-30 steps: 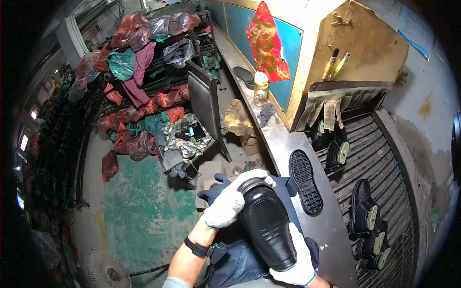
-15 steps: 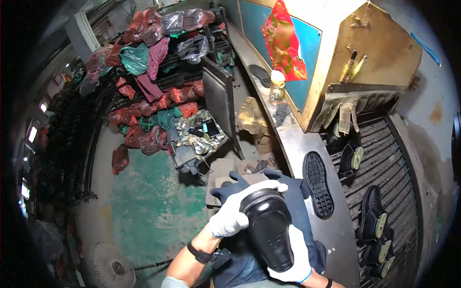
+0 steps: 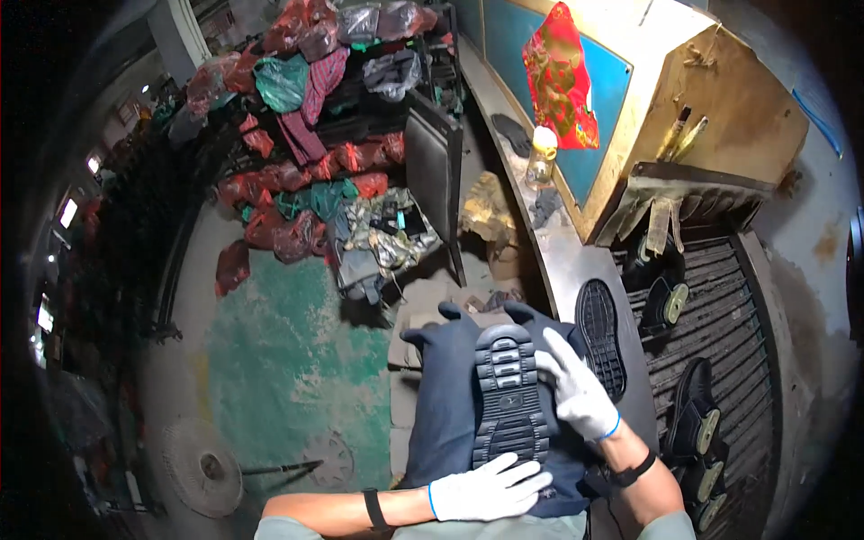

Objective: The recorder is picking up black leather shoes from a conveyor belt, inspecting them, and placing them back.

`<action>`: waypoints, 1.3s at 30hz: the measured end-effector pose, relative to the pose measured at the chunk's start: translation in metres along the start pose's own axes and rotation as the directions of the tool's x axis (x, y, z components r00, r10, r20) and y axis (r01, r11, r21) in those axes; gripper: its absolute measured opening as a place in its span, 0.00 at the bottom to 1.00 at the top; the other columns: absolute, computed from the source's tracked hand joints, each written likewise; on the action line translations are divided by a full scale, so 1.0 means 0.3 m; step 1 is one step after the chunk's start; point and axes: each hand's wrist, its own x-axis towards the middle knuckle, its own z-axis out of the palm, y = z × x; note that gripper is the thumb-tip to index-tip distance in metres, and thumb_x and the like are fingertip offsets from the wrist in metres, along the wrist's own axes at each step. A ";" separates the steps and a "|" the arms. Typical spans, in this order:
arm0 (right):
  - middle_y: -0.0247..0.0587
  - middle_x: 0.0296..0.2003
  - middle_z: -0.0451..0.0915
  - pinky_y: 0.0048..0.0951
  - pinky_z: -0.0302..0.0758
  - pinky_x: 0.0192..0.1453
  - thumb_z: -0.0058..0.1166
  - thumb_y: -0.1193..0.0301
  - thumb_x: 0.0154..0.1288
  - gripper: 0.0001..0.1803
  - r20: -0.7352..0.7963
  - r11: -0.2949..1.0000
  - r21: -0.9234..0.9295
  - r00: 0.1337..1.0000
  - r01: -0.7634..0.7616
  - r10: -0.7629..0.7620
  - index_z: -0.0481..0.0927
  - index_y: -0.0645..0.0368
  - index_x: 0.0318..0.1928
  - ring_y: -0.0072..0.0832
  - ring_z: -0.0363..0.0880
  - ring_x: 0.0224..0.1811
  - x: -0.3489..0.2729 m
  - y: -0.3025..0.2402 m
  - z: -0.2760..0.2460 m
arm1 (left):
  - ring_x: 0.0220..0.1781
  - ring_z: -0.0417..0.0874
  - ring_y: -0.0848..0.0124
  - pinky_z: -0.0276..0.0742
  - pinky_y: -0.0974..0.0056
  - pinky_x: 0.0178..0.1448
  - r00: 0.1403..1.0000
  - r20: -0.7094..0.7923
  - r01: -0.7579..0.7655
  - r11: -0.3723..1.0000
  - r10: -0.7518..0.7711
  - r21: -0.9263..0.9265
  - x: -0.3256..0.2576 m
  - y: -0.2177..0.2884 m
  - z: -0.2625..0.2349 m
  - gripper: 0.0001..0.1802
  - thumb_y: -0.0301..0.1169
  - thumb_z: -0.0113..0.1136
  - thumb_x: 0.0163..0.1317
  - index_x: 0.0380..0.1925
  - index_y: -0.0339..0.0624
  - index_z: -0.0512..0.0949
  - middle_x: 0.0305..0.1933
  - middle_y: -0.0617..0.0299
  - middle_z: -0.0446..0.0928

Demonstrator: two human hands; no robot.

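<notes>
A black shoe (image 3: 511, 396) lies sole up across my lap, its treaded bottom facing me. My left hand (image 3: 490, 490), in a white glove, rests over the shoe's near end with fingers stretched and slightly spread. Beside the shoe's right edge is my right hand (image 3: 580, 391), also gloved in white, its fingers extended and apart. Whether its fingertips touch the shoe is hard to tell. Dark blue cloth (image 3: 441, 405) covers my legs under the shoe. Just right of my right hand, a loose black outsole (image 3: 600, 328) lies on the metal ledge (image 3: 569, 270).
Several black shoes (image 3: 691, 396) stand on a slatted roller bed (image 3: 720, 315) at the right, below a boxy machine (image 3: 720, 117). A bottle (image 3: 541, 157) stands on the ledge. Left are a fan (image 3: 202, 466) and racks with red plastic bags (image 3: 297, 238).
The shoe has been turned from upper side up to sole up. My left hand went from its far end to its near end; my right hand moved up along the right side.
</notes>
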 end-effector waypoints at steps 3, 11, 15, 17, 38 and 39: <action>0.50 0.74 0.82 0.30 0.78 0.74 0.71 0.69 0.75 0.47 -0.140 0.992 0.011 0.982 -0.125 0.125 0.63 0.67 0.88 0.32 0.82 0.72 0.060 -0.063 0.012 | 0.88 0.72 0.55 0.66 0.47 0.90 0.964 0.255 0.083 0.996 -0.074 -0.026 -0.033 0.072 0.145 0.21 0.39 0.56 0.79 0.65 0.44 0.83 0.89 0.51 0.71; 0.35 0.45 0.92 0.30 0.82 0.48 0.84 0.65 0.65 0.32 0.015 0.746 -0.620 0.947 -0.244 0.322 0.90 0.65 0.66 0.18 0.85 0.43 -0.033 -0.392 0.214 | 0.94 0.62 0.63 0.57 0.55 0.95 0.923 0.377 0.022 0.991 -0.071 0.134 -0.032 0.077 0.124 0.31 0.35 0.54 0.78 0.80 0.48 0.72 0.94 0.56 0.62; 0.42 0.32 0.82 0.38 0.77 0.43 0.75 0.54 0.74 0.24 0.579 0.608 -0.732 0.752 0.308 0.315 0.93 0.58 0.59 0.42 0.79 0.32 -0.198 -0.484 0.304 | 0.93 0.63 0.63 0.56 0.54 0.96 0.229 0.971 0.626 0.774 -0.062 -0.098 -0.005 0.107 0.137 0.36 0.34 0.53 0.77 0.85 0.49 0.70 0.90 0.56 0.66; 0.42 0.32 0.79 0.42 0.75 0.45 0.69 0.53 0.78 0.23 0.595 0.637 -0.717 0.724 0.282 0.349 0.93 0.54 0.62 0.42 0.77 0.33 -0.214 -0.453 0.303 | 0.90 0.68 0.61 0.62 0.51 0.94 0.407 0.898 0.502 0.863 -0.169 -0.066 -0.005 0.118 0.158 0.33 0.34 0.53 0.77 0.82 0.47 0.73 0.86 0.54 0.71; 0.42 0.50 0.86 0.32 0.80 0.53 0.87 0.72 0.56 0.33 -0.388 0.829 -0.463 0.912 -0.315 0.130 0.92 0.63 0.64 0.29 0.84 0.46 -0.011 -0.048 0.133 | 0.59 0.91 0.49 0.90 0.54 0.61 0.391 -0.020 0.747 0.330 -0.920 -0.577 0.062 -0.271 -0.162 0.36 0.34 0.88 0.58 0.66 0.43 0.84 0.61 0.49 0.86; 0.41 0.49 0.86 0.30 0.80 0.51 0.87 0.72 0.56 0.33 -0.442 0.786 -0.497 0.886 -0.369 0.137 0.92 0.63 0.64 0.28 0.84 0.44 0.006 -0.042 0.132 | 0.59 0.90 0.45 0.87 0.48 0.63 0.353 -0.015 0.760 0.296 -0.935 -0.579 0.073 -0.290 -0.162 0.37 0.36 0.91 0.54 0.62 0.38 0.84 0.59 0.44 0.86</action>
